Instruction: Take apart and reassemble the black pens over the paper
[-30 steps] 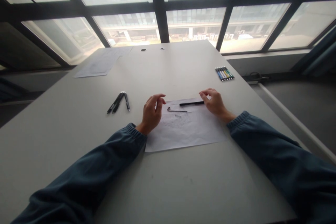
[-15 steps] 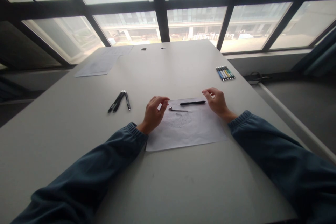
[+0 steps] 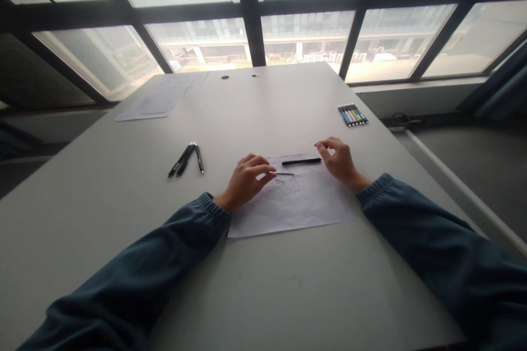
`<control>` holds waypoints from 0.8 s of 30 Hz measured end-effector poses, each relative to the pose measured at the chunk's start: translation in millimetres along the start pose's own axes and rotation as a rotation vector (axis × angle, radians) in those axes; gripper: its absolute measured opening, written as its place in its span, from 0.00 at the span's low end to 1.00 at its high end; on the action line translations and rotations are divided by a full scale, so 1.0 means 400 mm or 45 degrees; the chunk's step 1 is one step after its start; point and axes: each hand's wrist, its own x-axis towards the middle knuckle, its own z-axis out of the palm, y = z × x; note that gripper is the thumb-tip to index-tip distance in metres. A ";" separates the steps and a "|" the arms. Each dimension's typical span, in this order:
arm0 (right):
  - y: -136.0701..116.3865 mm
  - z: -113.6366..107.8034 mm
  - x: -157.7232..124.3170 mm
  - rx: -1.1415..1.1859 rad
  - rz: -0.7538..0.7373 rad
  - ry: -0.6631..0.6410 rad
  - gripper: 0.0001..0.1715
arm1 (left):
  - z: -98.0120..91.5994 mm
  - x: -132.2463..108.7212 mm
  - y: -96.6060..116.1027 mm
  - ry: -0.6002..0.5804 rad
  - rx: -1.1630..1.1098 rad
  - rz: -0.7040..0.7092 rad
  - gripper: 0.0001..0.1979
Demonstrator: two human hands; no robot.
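Note:
My left hand (image 3: 247, 180) has its thumb and fingers closed round the left end of a thin pen refill (image 3: 285, 174), whose dark tip points right over the white paper (image 3: 315, 203). Just beyond the refill, a black pen barrel (image 3: 301, 162) lies across the top of the sheet. My right hand (image 3: 338, 160) rests at the paper's right edge, beside the barrel's right end. Its thumb and forefinger are pinched together; whatever they hold, if anything, is too small to make out. Small dark marks or bits show on the paper below the refill.
Several black pens (image 3: 185, 159) lie grouped on the white table (image 3: 263, 115) to the left. A row of coloured pens (image 3: 353, 114) lies near the right edge. More paper sheets (image 3: 150, 101) are at the far left, with windows behind.
My left hand has moved slightly right, and its fingers have closed on the refill's left end, covering it. My right hand and the pen barrel have stayed in place.

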 end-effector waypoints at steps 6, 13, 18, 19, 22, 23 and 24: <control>-0.020 -0.004 -0.005 -0.043 -0.126 -0.099 0.08 | -0.006 0.000 0.001 -0.117 0.027 0.085 0.09; -0.080 0.000 -0.031 -0.229 -0.497 -0.487 0.09 | -0.007 0.005 0.000 -0.159 0.082 0.146 0.09; -0.098 0.007 -0.045 -0.244 -0.521 -0.619 0.08 | -0.004 0.007 -0.003 -0.175 0.049 0.124 0.08; -0.097 0.008 -0.047 -0.243 -0.514 -0.625 0.08 | -0.003 0.007 -0.004 -0.175 0.033 0.119 0.08; -0.093 0.011 -0.048 -0.246 -0.498 -0.635 0.07 | -0.001 0.007 -0.004 -0.177 -0.017 0.107 0.08; -0.091 0.012 -0.048 -0.248 -0.495 -0.634 0.07 | -0.001 0.007 -0.004 -0.180 -0.031 0.104 0.08; -0.090 0.012 -0.048 -0.253 -0.493 -0.634 0.06 | -0.001 0.007 -0.004 -0.182 -0.042 0.102 0.08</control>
